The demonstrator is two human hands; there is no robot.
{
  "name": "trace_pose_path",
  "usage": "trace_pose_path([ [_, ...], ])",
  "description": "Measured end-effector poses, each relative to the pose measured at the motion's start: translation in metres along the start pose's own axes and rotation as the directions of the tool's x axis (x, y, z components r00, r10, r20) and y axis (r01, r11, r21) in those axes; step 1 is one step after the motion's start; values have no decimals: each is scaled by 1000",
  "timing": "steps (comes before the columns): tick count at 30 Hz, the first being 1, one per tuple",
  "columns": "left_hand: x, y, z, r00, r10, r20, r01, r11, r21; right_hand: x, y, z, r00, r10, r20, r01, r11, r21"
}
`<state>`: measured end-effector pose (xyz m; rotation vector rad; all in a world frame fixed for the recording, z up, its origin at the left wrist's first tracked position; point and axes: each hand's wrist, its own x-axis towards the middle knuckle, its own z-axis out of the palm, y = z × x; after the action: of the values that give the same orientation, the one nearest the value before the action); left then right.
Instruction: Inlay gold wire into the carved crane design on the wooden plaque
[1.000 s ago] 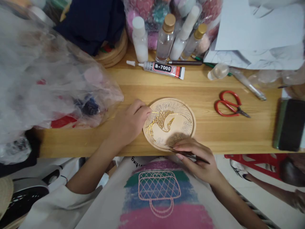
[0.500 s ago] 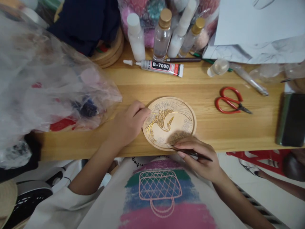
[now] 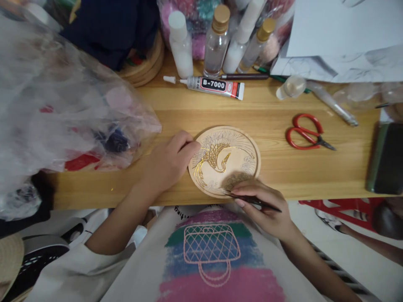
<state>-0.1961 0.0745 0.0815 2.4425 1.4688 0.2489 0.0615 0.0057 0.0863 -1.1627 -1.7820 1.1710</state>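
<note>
Over the feed I have the disc (image 3: 237,162) flat on the table (image 3: 273,167), my right hand's (image 3: 267,207) grip holding tweezers (image 3: 254,201) at its near edge, my left hand (image 3: 171,161) curled at its left rim, whether pinching I cannot tell.

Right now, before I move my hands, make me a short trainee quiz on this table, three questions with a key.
1. Multiple choice: what does the right hand hold?
A) a drinking cup
B) a slim dark tool
C) a paintbrush with a red handle

2. True or false: the left hand is at the edge of the round wooden plaque.

3. Fill in: the label on the tube lying near the bottles reads ____.

Key: 1. B; 2. true; 3. B-7000.
</note>
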Motion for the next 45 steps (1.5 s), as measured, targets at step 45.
trace_pose_path([
  [45, -3, -9, 7, 994, 37, -100, -58, 974, -219, 49, -16, 23, 971, 42, -235, -78, 986, -144],
])
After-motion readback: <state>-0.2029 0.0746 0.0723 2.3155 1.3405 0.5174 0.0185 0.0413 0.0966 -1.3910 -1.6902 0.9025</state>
